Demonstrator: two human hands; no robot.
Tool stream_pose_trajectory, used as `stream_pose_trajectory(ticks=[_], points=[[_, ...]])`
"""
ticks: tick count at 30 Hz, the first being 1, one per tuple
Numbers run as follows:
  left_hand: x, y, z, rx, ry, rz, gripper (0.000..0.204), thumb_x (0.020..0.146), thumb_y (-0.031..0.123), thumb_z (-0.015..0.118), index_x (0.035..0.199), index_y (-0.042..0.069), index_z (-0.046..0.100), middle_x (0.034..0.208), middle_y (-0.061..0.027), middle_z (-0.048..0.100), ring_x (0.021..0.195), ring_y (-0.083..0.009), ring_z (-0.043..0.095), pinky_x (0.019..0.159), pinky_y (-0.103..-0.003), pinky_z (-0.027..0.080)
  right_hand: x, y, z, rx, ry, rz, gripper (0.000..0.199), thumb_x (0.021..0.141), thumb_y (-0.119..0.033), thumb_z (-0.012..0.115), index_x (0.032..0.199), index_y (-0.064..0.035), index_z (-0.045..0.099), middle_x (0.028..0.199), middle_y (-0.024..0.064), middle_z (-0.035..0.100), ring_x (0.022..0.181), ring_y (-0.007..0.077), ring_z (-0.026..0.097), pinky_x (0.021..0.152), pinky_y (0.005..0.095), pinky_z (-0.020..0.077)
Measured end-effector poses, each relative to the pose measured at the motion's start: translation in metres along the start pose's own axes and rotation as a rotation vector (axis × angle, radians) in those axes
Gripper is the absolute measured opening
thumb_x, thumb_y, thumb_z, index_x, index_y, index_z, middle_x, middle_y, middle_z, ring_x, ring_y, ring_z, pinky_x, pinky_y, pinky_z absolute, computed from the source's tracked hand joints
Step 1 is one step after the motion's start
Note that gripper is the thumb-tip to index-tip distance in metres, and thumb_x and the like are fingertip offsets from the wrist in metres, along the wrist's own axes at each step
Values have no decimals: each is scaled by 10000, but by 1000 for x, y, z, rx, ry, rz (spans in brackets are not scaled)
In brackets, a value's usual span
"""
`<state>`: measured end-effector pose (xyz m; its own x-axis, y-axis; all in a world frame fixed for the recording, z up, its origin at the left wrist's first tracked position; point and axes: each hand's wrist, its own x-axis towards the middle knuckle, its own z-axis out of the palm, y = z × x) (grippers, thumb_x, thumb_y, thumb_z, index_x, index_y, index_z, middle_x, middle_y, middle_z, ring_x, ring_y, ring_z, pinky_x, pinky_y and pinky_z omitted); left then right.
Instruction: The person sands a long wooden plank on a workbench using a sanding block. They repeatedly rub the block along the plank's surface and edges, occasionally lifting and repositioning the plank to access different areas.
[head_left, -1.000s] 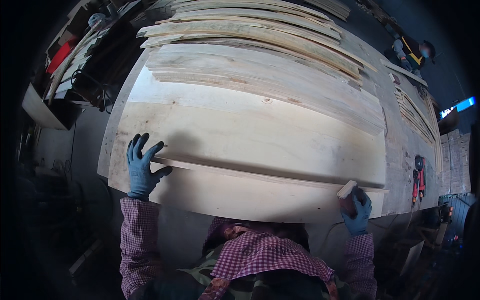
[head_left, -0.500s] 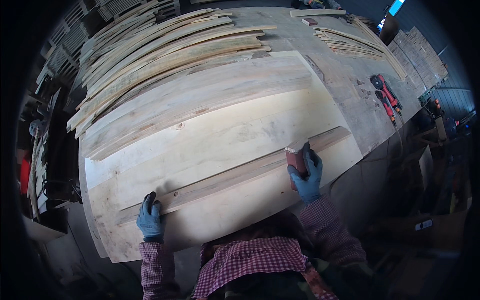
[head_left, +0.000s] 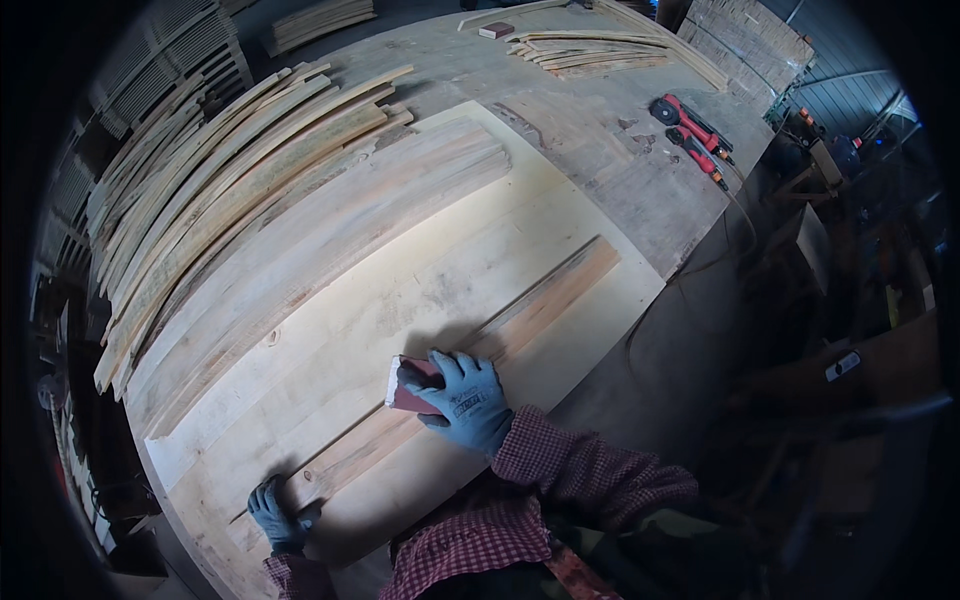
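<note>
A long narrow wooden slat (head_left: 545, 300) lies diagonally on a pale plywood sheet (head_left: 420, 290). My right hand (head_left: 462, 398), in a blue glove, grips a small sanding block (head_left: 408, 385) with a reddish face and presses it on the slat near its middle. My left hand (head_left: 278, 513), also in a blue glove, presses flat on the near left end of the slat, fingers spread.
Several stacked wooden slats (head_left: 230, 190) lie along the left of the workbench. More thin strips (head_left: 590, 52) and a small block (head_left: 497, 30) sit at the far end. Two red power tools (head_left: 690, 135) lie by the right edge, where the bench drops off.
My right hand has slid the sanding block left along the slat, from near its right end to its middle. My head has turned, shifting the view. The left hand stays on the slat's end.
</note>
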<state>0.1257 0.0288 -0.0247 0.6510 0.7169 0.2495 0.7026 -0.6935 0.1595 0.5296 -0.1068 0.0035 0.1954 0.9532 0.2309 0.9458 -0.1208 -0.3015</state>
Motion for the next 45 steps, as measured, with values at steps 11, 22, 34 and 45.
stream_pose_trajectory(ticks=[11, 22, 34, 45], points=[[-1, -9, 23, 247, 58, -86, 599, 933, 455, 589, 1416, 113, 494, 1424, -143, 503, 1295, -362, 450, 1077, -532, 329, 6, 322, -97, -276, -95, 1107, 743, 875, -639, 554, 1535, -380, 333, 1457, 132, 434, 1260, 340, 486, 1037, 527, 402], [5, -12, 17, 179, 39, -12, 611, 977, 446, 524, 1450, 66, 451, 1481, -195, 447, 1358, -403, 411, 1125, -534, 309, 27, -1, 4, 6, -37, 122, 613, 850, -511, 648, 1398, -258, 541, 1408, 205, 461, 1135, 321, 486, 918, 482, 400], [13, 4, 4, 58, -8, -120, 630, 976, 444, 526, 1454, 42, 437, 1471, -163, 476, 1350, -402, 408, 1134, -518, 297, 1, 227, -27, -259, 275, 577, 635, 850, -524, 678, 1424, -305, 518, 1321, 149, 509, 1151, 351, 527, 963, 519, 427], [12, 7, 2, 100, 11, -83, 655, 956, 442, 562, 1456, 43, 421, 1481, -142, 469, 1352, -379, 418, 1137, -527, 291, 2, 97, -5, -166, 374, 399, 661, 860, -462, 661, 1453, -229, 484, 1330, 225, 495, 1100, 388, 511, 914, 543, 403]])
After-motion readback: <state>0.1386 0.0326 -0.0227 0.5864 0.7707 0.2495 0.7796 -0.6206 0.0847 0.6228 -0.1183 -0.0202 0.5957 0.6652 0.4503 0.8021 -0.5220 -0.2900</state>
